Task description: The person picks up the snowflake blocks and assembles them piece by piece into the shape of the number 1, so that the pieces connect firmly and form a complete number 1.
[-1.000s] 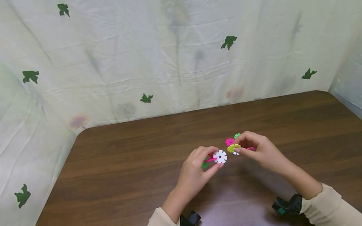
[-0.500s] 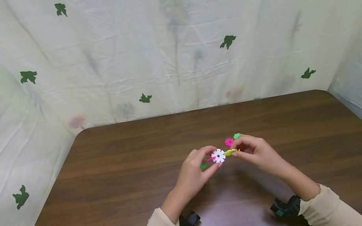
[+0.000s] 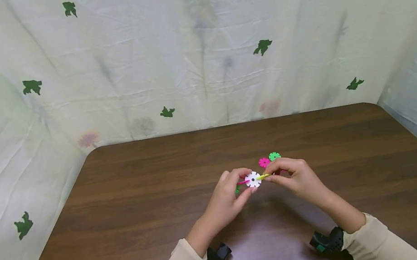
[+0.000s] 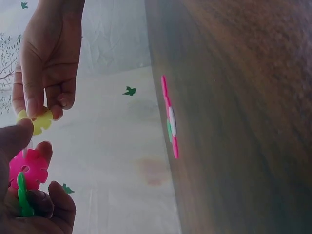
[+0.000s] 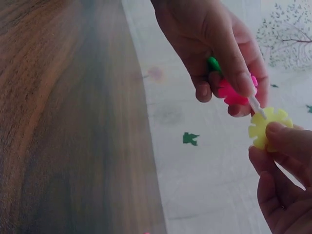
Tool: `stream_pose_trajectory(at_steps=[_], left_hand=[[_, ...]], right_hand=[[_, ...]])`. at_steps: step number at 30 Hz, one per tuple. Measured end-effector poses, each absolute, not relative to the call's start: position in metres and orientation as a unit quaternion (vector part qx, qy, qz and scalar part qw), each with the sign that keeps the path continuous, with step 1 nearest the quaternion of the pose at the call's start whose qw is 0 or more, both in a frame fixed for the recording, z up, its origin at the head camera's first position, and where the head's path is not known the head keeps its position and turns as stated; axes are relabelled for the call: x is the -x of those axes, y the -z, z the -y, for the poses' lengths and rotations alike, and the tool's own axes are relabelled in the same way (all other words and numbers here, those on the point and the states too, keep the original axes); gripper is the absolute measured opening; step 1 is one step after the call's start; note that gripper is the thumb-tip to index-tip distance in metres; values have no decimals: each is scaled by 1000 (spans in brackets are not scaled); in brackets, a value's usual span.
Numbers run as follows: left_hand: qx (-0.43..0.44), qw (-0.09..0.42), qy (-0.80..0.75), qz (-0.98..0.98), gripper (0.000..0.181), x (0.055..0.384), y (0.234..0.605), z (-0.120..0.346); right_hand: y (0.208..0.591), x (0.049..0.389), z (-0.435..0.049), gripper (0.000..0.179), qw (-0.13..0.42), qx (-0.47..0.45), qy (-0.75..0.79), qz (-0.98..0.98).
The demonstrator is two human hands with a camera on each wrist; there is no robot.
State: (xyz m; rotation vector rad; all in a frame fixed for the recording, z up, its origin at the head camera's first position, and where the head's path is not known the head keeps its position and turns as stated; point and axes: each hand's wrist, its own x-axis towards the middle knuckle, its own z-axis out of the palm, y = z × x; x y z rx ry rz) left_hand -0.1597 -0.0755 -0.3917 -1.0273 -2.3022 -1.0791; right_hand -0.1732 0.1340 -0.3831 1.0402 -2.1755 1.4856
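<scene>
My left hand (image 3: 225, 196) pinches a white notched disc (image 3: 253, 180) between thumb and fingertips, its flat face turned towards the head camera. Joined to it edge-on is a pink notched disc (image 4: 36, 165), and behind that a green one (image 4: 22, 192) tucked among the left fingers. My right hand (image 3: 301, 179) pinches a yellow notched disc (image 5: 258, 134) by its rim. The yellow disc meets the right edge of the white disc, set crosswise to it; in the right wrist view the white edge runs into the yellow rim.
Beyond the right hand, a pink disc (image 3: 264, 162) and a green disc (image 3: 274, 155) lie on the brown wooden table (image 3: 149, 172). The left wrist view shows a white disc (image 4: 172, 121) among them. A pale cloth (image 3: 180, 61) with green birds hangs behind the table.
My right hand has moved left and turned the yellow disc edge-on, bringing it from apart to the white disc's edge. The left hand has stayed nearly still.
</scene>
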Motion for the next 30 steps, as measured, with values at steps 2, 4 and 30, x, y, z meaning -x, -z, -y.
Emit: stream_pose_trajectory(at_steps=[2, 4, 30], left_hand=[[362, 193, 387, 826, 37, 160, 391, 76], [357, 191, 386, 829, 37, 161, 391, 77], [383, 251, 334, 824, 39, 159, 394, 72]], right_hand=[[381, 172, -133, 24, 154, -364, -523, 755], [377, 169, -131, 23, 149, -360, -527, 755], [369, 158, -122, 22, 24, -295, -576, 762]])
